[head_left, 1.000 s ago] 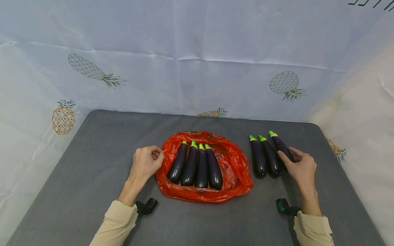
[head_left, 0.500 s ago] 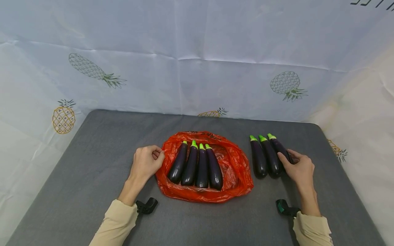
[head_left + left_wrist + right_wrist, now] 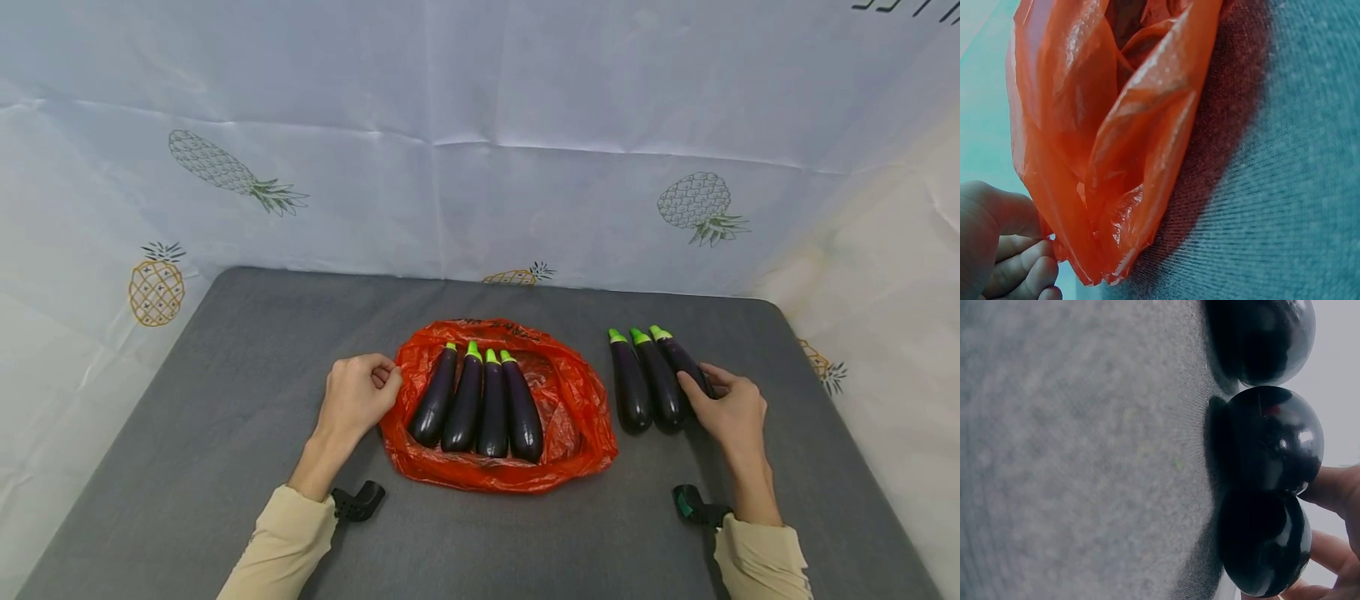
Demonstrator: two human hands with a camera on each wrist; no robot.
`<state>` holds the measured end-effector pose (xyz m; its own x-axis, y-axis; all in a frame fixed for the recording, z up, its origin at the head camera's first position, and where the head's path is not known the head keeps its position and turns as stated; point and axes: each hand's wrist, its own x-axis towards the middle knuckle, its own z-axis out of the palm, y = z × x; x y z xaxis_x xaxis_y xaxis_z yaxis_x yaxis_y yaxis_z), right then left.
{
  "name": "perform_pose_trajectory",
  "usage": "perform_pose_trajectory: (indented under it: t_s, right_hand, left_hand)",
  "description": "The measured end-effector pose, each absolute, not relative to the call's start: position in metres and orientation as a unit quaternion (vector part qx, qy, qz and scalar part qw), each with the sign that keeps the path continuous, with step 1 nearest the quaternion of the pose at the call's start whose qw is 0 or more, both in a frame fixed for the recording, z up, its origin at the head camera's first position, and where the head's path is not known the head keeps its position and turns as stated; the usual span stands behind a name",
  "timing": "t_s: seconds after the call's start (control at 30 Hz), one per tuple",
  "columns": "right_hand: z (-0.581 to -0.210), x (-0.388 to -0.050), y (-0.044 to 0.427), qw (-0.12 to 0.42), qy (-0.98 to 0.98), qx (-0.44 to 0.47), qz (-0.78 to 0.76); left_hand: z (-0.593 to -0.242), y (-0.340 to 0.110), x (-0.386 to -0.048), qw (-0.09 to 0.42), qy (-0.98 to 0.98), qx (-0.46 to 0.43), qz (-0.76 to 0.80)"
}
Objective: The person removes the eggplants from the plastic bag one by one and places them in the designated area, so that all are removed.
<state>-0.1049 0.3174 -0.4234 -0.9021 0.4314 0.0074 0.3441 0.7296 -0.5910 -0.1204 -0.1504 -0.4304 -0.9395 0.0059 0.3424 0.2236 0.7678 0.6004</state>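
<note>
My left hand (image 3: 358, 396) pinches the left rim of a red plastic bag (image 3: 573, 433) between thumb and curled fingers; the left wrist view shows the bag's gathered edge (image 3: 1091, 262) in that grip. Several dark purple eggplants (image 3: 491, 408) with green tops lie side by side inside the open bag. To its right, three more lie on the table in a row. My right hand (image 3: 731, 408) holds the rightmost eggplant (image 3: 678, 357) of that row, its thumb over the near side. In the right wrist view the held eggplant (image 3: 1264, 544) touches the middle one (image 3: 1275, 437).
A grey cloth (image 3: 480, 542) covers the table. Behind it hangs a pale curtain (image 3: 360, 200) printed with pineapples. Black wrist mounts (image 3: 360, 502) sit on both forearms, near the tabletop.
Over the first half second my right hand shifted the rightmost eggplant a little left, closer to its neighbour. Since then it has stayed put. My left hand and the bag have not moved.
</note>
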Motion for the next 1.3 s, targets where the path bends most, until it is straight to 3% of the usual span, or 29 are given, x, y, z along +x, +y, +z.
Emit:
perform_pose_trajectory:
  t_s: [0.77, 1.1, 1.3]
  right_hand:
    - [-0.425, -0.102, 0.316, 0.106, -0.925, -0.202, 0.303]
    - [-0.422, -0.100, 0.311, 0.210, -0.903, -0.172, 0.332]
    - [-0.419, -0.099, 0.306, 0.231, -0.896, -0.167, 0.341]
  left_hand:
    - [-0.431, -0.150, -0.121, 0.171, -0.926, -0.063, -0.332]
    - [-0.431, -0.150, -0.121, 0.168, -0.926, -0.061, -0.331]
    - [-0.432, -0.150, -0.121, 0.171, -0.926, -0.061, -0.331]
